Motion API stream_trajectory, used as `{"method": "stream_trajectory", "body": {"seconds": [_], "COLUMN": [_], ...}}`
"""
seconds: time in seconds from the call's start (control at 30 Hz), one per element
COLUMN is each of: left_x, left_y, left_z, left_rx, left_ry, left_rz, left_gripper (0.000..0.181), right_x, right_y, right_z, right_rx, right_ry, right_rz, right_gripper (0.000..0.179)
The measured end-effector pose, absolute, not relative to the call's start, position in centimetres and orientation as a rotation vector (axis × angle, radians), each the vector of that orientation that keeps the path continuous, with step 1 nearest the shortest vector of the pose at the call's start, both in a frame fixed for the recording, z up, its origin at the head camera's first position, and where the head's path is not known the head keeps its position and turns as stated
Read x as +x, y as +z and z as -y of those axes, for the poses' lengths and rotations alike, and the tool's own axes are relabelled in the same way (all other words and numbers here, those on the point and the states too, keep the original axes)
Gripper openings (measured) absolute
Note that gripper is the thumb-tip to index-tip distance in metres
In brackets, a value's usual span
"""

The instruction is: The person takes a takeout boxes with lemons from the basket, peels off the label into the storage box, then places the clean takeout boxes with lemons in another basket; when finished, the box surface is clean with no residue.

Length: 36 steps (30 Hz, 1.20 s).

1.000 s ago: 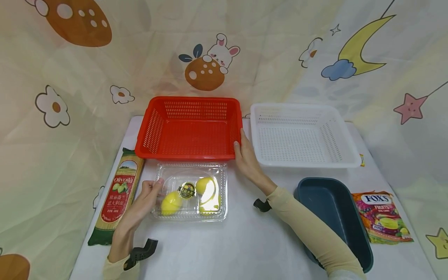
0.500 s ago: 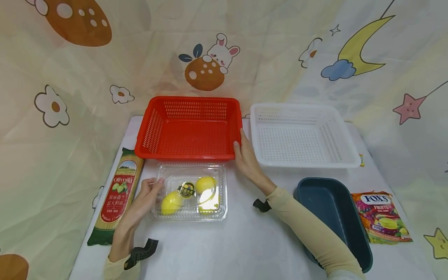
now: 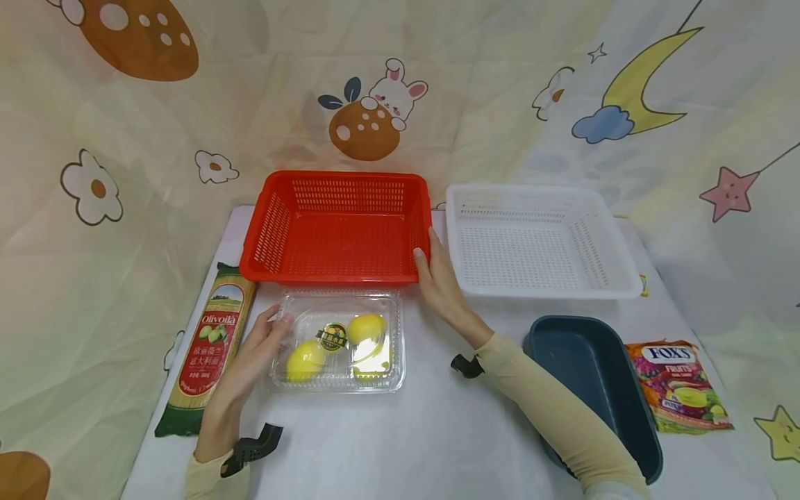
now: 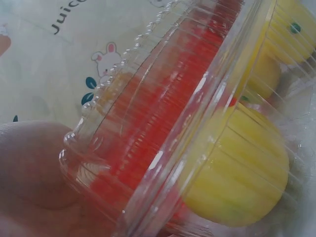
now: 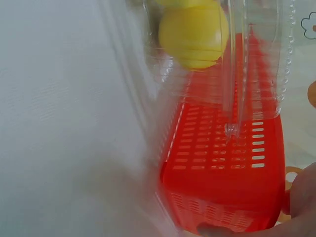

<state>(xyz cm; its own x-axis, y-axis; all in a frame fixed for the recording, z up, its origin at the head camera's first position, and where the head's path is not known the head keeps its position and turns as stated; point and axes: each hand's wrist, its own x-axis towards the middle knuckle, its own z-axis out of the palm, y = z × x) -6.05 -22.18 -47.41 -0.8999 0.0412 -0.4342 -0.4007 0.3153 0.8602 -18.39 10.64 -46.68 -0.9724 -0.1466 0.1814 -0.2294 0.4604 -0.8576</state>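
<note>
A clear plastic clamshell box (image 3: 312, 317) with yellow lemons (image 3: 306, 360) inside and a dark round label on its lid lies in front of a red plastic basket (image 3: 346, 246). My left hand (image 3: 246, 357) holds the box at its left edge. In the left wrist view the thumb (image 4: 34, 168) sits beside the box's ribbed rim, close to one lemon (image 4: 239, 168). My right hand (image 3: 446, 288) grips the red basket at its near right corner, thumb at the front and fingers along the side. The right wrist view shows the basket's slotted wall (image 5: 222, 148) behind the box.
A white plastic basket (image 3: 512, 257) stands right of the red one. Under my right forearm is a dark blue tray (image 3: 587, 361), with a FOX'S candy bag (image 3: 681, 389) beside it. A pack of spaghetti (image 3: 209, 347) lies along the left table edge. A patterned cloth hangs behind.
The fingers of my left hand have shifted slightly at the box's left edge. My right hand stays at the red basket's corner, and the baskets look unmoved.
</note>
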Motion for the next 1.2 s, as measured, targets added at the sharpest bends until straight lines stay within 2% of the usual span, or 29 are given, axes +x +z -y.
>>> {"method": "stream_trajectory", "body": {"seconds": [0.57, 0.8, 1.2], "left_x": [-6.2, -6.2, -6.3], "left_y": [-47.2, -47.3, -47.5], "left_z": [21.8, 21.9, 21.8], "left_rx": [-0.328, -0.303, -0.342], "left_ry": [1.632, 1.667, 1.630], "left_rz": [-2.213, -2.203, -2.203], "left_gripper": [0.081, 0.082, 0.085], "right_x": [-14.9, -12.9, -10.9], "right_y": [-43.5, -42.5, -42.8], "right_z": [-9.5, -8.2, -6.7], "right_rx": [0.304, 0.394, 0.598], "right_ry": [1.456, 1.647, 1.686], "right_rz": [2.639, 2.618, 2.689], "right_gripper": [0.076, 0.077, 0.063]}}
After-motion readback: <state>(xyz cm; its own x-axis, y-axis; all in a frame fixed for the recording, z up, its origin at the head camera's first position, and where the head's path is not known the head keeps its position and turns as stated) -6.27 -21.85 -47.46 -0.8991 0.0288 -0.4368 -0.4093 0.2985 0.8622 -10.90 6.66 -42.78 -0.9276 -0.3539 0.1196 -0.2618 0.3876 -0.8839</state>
